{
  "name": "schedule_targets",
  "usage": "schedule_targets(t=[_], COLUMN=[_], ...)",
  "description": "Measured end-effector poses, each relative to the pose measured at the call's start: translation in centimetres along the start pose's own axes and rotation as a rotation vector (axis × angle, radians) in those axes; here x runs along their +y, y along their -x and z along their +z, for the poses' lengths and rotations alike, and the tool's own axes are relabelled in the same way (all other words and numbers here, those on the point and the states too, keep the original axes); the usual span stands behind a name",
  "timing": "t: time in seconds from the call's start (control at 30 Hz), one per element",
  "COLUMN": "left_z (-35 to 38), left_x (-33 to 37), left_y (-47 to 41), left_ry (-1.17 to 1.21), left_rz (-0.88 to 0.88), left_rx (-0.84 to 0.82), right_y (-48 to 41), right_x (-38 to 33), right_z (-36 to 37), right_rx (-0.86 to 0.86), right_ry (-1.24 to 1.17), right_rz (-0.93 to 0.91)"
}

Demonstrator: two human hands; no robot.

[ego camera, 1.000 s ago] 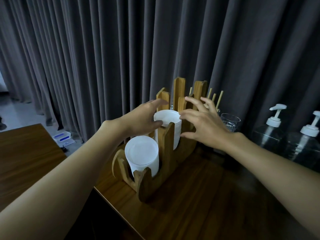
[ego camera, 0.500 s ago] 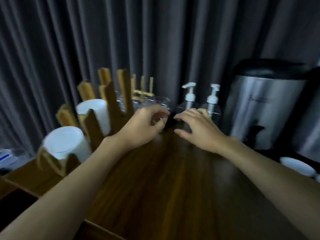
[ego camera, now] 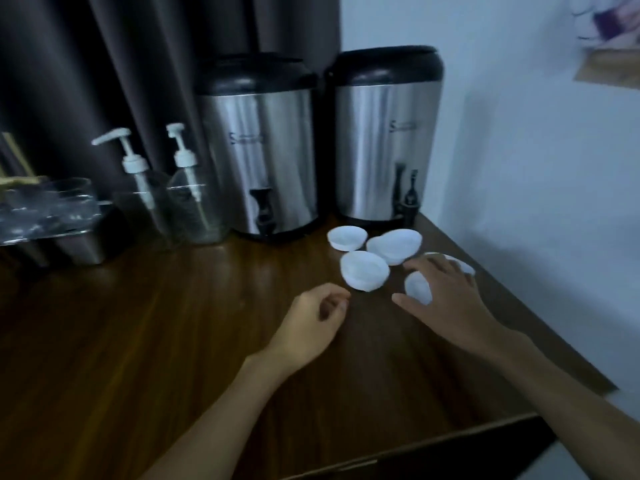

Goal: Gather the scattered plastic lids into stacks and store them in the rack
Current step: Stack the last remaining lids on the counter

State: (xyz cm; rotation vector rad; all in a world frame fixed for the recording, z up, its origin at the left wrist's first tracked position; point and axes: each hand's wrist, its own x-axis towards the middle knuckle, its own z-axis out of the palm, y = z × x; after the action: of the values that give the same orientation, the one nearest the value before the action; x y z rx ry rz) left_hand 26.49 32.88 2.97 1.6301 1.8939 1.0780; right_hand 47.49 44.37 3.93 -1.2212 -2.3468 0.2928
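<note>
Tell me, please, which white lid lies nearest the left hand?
The front-left lid, just beyond the left hand; the others lie farther back or by the right hand.

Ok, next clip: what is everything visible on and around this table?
lids: at least five, white, scattered far right on the table
urns: two, steel with black tops, at the back
pump bottles: two, clear with white pumps, left of the urns
clear container: one, blurred, far left
table: one, dark brown wood
curtain: dark grey, behind
wall: white, right
left hand: loosely curled, empty
right hand: spread over two lids
</note>
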Motion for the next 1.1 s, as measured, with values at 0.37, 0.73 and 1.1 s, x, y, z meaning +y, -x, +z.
schedule_targets(t=[0.37, 0.73, 1.1], left_z=[5.7, 5.9, 6.3], left_x=[0.1, -0.4, 0.7], left_y=[-1.3, -1.0, -1.3], left_ry=[0.021, -0.082, 0.171], left_rz=[0.043, 0.115, 0.158], left_rx=[0.002, -0.059, -0.086], right_y=[2.0, 1.0, 1.1], right_x=[4.1, 3.0, -0.4], right_z=[0.9, 2.0, 1.6], right_rx=[-0.111, -0.126, -0.047], right_ry=[-0.122, -0.179, -0.527], right_rz=[0.155, 0.132, 0.021])
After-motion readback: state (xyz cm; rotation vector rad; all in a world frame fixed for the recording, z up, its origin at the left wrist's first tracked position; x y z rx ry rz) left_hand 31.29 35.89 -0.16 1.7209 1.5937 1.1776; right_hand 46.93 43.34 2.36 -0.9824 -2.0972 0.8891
